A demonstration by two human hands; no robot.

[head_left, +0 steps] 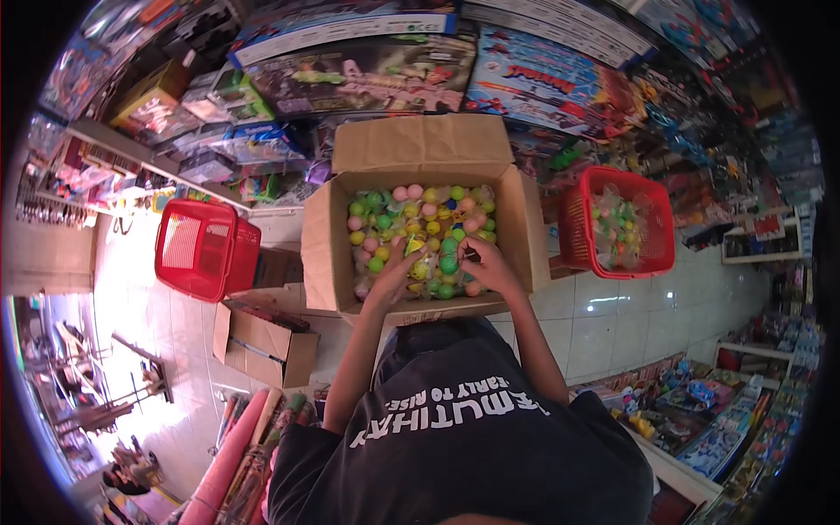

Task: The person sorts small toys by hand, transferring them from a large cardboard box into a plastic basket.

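An open cardboard box (319, 241) in front of me holds many small balls (374, 201) in green, yellow, pink and orange, some apparently in clear plastic. My left hand (395, 273) is inside the box at its middle, its thumb and fingers closed around a yellow ball (416, 244) in clear plastic. To its right, my right hand (490, 267) is also over the balls, fingertips pinched together beside green balls (449, 255). What that pinch holds is too small to make out.
A red basket (573, 219) with bagged balls stands to the right. Another red basket (192, 241) is on the left, above a smaller open carton (262, 343). Boxed toys (551, 83) line the shelves ahead. Rolls of wrapping material (229, 455) lean at lower left.
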